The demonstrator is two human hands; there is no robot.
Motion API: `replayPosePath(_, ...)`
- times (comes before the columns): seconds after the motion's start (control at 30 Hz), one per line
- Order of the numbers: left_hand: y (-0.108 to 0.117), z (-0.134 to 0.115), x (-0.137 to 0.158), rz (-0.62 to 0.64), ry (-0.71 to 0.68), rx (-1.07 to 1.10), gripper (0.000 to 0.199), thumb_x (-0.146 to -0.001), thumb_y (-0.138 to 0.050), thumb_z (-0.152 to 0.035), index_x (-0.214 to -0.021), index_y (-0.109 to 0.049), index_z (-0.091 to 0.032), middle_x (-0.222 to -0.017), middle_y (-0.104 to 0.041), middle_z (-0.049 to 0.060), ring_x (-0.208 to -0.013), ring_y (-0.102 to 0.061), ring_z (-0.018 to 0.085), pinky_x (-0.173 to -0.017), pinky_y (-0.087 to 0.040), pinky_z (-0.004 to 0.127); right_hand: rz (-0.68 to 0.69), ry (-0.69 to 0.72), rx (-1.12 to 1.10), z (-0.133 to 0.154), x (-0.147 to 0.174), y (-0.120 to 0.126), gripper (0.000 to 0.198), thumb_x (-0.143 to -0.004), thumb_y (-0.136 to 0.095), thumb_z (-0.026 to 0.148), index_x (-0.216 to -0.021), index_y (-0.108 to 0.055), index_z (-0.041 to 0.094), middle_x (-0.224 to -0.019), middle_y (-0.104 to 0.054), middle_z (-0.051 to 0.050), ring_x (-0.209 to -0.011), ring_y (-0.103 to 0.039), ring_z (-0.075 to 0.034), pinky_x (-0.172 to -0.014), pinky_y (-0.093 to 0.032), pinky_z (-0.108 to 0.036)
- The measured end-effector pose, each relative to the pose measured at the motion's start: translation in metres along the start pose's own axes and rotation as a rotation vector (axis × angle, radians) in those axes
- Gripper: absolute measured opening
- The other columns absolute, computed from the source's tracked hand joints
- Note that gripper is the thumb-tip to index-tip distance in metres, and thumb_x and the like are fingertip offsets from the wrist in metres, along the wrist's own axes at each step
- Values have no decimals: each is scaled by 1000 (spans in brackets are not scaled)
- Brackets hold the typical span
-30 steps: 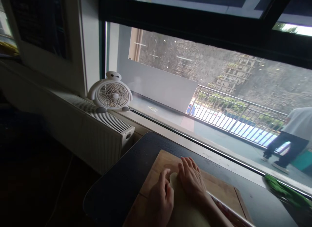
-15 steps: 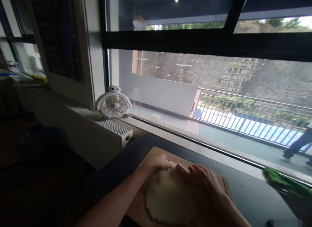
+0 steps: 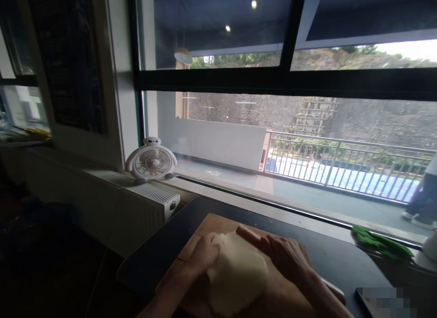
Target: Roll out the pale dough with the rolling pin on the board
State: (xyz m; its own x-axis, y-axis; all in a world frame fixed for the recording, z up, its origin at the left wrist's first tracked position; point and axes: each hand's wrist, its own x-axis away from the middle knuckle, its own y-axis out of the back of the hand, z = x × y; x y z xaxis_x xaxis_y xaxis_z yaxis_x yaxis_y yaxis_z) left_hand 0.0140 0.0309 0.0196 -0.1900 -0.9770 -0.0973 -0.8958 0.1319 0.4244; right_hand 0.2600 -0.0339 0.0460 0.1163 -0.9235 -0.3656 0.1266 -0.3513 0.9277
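A flat, pale sheet of dough (image 3: pixel 237 272) lies on a wooden board (image 3: pixel 211 222), its near part in shadow. My left hand (image 3: pixel 205 254) is closed on the dough's far left edge, fingers bent against it. On the right, my right hand (image 3: pixel 287 254) has its fingers curled round a wooden rod that looks like a rolling pin (image 3: pixel 249 236). One end of it shows beyond the fingers, beside the dough's far right edge; a paler end comes out past the right forearm. My palm and wrist hide its middle.
The board rests on a dark table (image 3: pixel 177 231) by the window. A white fan (image 3: pixel 153 163) stands on the radiator (image 3: pixel 150 208) at left. Green cloth (image 3: pixel 380 243) lies at right on the sill side. Outside, a person (image 3: pixel 425 195) is near the railing.
The view has tilted up and shifted right. My left hand has moved down along the dough's left side, and the dough's outline has changed. The rod's ends now show more clearly by my right hand.
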Motion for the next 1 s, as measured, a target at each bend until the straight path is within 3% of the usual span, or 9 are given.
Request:
replayPosePath(0.07,1,19,-4,-55,-65,-61,21,-70,-48,-15,-87,-60,-16,-89,-66,4,-87,-60,18,-78,-44,24,37,-10,-50,19,-9,-18,41,-92,-22,40,-71,-54,24,-70,-61,1,-60,-53,-12,-54,-28,-25)
replayPosePath(0.17,-4,37,-7,-180,-123,-81,31,-72,-46,-14,-102,-55,-16,-106,-63,7,-103,-57,18,-89,-41,26,-29,-83,-92,46,-34,-46,39,-92,-20,39,-84,-56,25,-88,-60,-3,-82,-54,-15,-72,-35,-28)
replayPosePath(0.27,-12,41,-2,-290,-193,-96,34,-78,-44,-16,-111,-50,-19,-115,-59,6,-110,-53,18,-93,-41,29,-1,-149,-42,54,-69,-60,40,-90,-22,45,-93,-56,25,-97,-58,-6,-94,-50,-21,-80,-35,-36)
replayPosePath(0.37,-16,38,6,-317,-249,-105,35,-81,-42,-16,-115,-47,-22,-118,-57,4,-111,-52,16,-93,-41,29,71,-192,-7,54,-91,-64,43,-89,-23,47,-103,-55,21,-110,-54,-11,-103,-47,-25,-84,-34,-40)
replayPosePath(0.47,-15,36,10,-321,-245,-98,38,-81,-41,-15,-118,-46,-20,-119,-57,5,-112,-51,16,-93,-41,28,82,-128,-24,63,-81,-68,47,-91,-17,43,-118,-48,21,-128,-44,-10,-121,-34,-24,-94,-28,-39)
replayPosePath(0.57,-14,35,11,-320,-244,-106,39,-81,-42,-15,-119,-45,-20,-118,-57,6,-110,-53,16,-93,-41,28,80,-12,-59,72,-66,-69,49,-91,-14,47,-122,-45,26,-131,-42,-4,-128,-23,-21,-100,-21,-36)
replayPosePath(0.8,-16,34,12,-317,-261,-92,41,-81,-39,-11,-121,-42,-19,-121,-55,6,-114,-50,15,-95,-40,27,184,-169,96,52,-101,-59,51,-85,-28,58,-101,-57,20,-110,-53,-14,-112,-40,-29,-87,-32,-45)
replayPosePath(0.9,-16,33,11,-316,-252,-94,41,-81,-39,-11,-121,-43,-19,-120,-56,6,-113,-50,16,-95,-40,27,208,-122,32,63,-89,-65,50,-86,-23,57,-105,-55,23,-113,-52,-11,-113,-40,-27,-86,-34,-42)
replayPosePath(1.0,-17,33,12,-315,-234,-109,42,-80,-41,-11,-121,-43,-21,-120,-56,5,-109,-53,17,-93,-41,28,126,-75,-48,78,-70,-72,51,-90,-13,50,-112,-51,24,-124,-48,-8,-123,-31,-24,-94,-27,-40)
